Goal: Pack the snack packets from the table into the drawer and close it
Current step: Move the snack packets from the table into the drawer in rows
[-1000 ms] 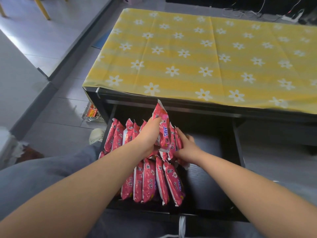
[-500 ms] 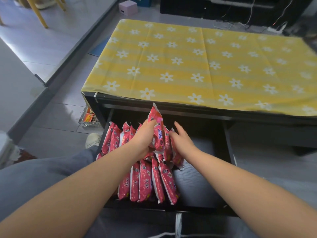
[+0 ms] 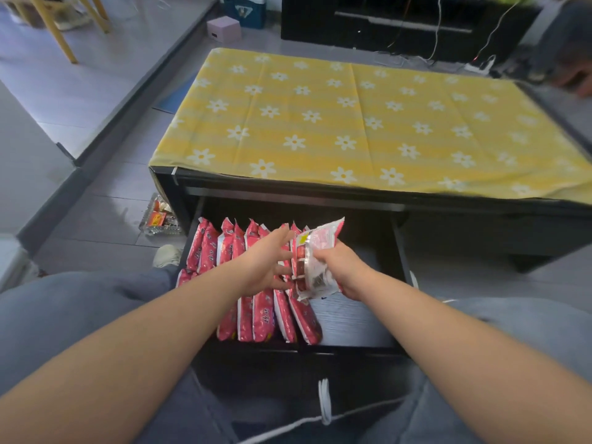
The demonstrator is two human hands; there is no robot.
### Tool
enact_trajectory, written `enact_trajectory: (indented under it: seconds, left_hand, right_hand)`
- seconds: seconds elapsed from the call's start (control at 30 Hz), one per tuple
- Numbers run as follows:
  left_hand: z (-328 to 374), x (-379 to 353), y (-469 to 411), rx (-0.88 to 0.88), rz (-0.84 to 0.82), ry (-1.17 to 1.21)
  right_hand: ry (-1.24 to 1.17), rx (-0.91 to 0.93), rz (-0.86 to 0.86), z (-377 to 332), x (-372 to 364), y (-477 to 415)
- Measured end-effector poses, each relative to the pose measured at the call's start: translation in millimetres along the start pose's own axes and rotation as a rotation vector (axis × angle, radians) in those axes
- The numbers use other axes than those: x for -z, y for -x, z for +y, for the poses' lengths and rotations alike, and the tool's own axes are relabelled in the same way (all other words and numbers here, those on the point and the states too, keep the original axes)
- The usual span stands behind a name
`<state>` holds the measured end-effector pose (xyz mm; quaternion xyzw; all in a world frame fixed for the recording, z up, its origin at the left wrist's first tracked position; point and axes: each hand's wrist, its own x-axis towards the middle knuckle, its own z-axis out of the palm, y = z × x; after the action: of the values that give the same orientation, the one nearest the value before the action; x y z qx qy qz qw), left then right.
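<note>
Pink packets [image 3: 262, 318] stand on edge in two close rows, one behind the other, filling the left part of the open drawer [image 3: 350, 318]. The right part of the drawer shows bare wood grain. The drawer is pulled out from under the desk [image 3: 288, 191] toward the person's lap.

The right hand [image 3: 344, 270] grips one packet [image 3: 317, 254], fingers curled round its lower right side. It is held upright and leaning a little to the right, its pale printed back facing the camera. It sits at the right end of the back row, against the neighbouring packets. Whether its lower edge rests on the drawer floor cannot be told.

The left hand [image 3: 266, 261] is spread, fingers straight and apart, over the middle of the rows, just left of the held packet. Whether its fingertips touch the packets below cannot be told.

A yellow cloth [image 3: 320, 123] printed with white daisies covers the desk top.

On the grey floor left of the desk lies a glass tray [image 3: 158, 219] with small red things in it. A pale shoe [image 3: 166, 255] is near the drawer's left corner. Farther off are a pink box [image 3: 223, 27], a blue tub [image 3: 245, 9], wooden chair legs [image 3: 53, 30] and a black cabinet [image 3: 400, 27] with cables hanging over it.
</note>
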<state>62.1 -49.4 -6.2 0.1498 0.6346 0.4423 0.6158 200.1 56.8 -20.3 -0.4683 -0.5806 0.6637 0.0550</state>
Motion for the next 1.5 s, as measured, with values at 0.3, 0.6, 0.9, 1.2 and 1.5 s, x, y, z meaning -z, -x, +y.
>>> enact_trajectory:
  seconds: [0.3, 0.6, 0.9, 1.2, 1.5]
  left_hand:
    - [-33, 14, 1, -0.189, 0.186, -1.031]
    - [-49, 18, -10, -0.080, 0.211, -1.547]
    - [-47, 17, -27, -0.117, 0.276, -1.566]
    - [-20, 28, -66, -0.159, 0.342, -1.556]
    - [5, 44, -120, -0.115, 0.385, -1.498]
  right_hand:
    - [0.607, -0.261, 0.183, 34, 16, 5]
    - [0.356, -0.323, -0.013, 76, -28, 5]
    - [0.116, -0.453, -0.112, 78, -21, -9]
    - [0.120, -0.383, 0.008, 72, -3, -47]
    - [0.165, -0.369, -0.021, 75, -27, -55]
